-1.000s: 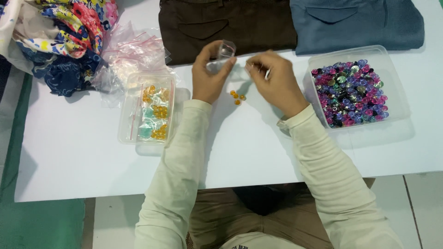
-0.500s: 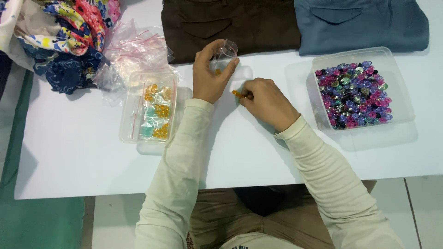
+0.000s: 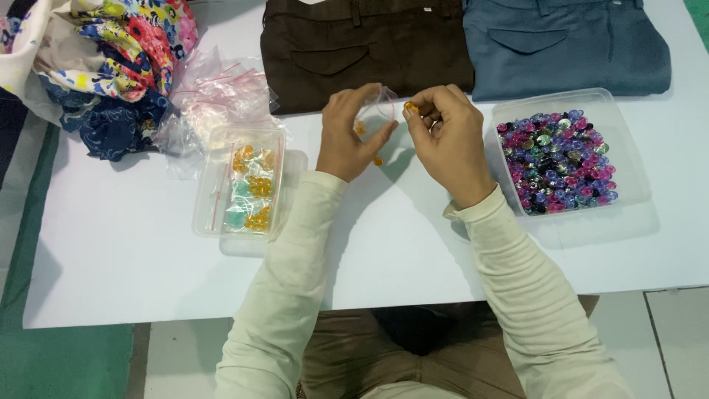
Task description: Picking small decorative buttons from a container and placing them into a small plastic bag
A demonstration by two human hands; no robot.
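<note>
My left hand (image 3: 346, 137) holds a small clear plastic bag (image 3: 375, 103) open above the white table (image 3: 133, 258); an orange gem shows inside it. My right hand (image 3: 447, 137) pinches an orange gem (image 3: 410, 108) at its fingertips, right beside the bag's mouth. One more orange gem (image 3: 377, 160) lies on the table just under my left hand.
A clear tray (image 3: 240, 185) with small bags of orange and green gems sits at the left. A clear tray (image 3: 565, 155) of several mixed coloured gems is at the right. Loose clear bags (image 3: 214, 96), floral cloth (image 3: 111, 52), brown trousers (image 3: 362, 44) and blue trousers (image 3: 561, 41) lie behind.
My right hand has lifted from the table with an orange gem and come up to the bag's mouth. My left hand has stayed on the bag.
</note>
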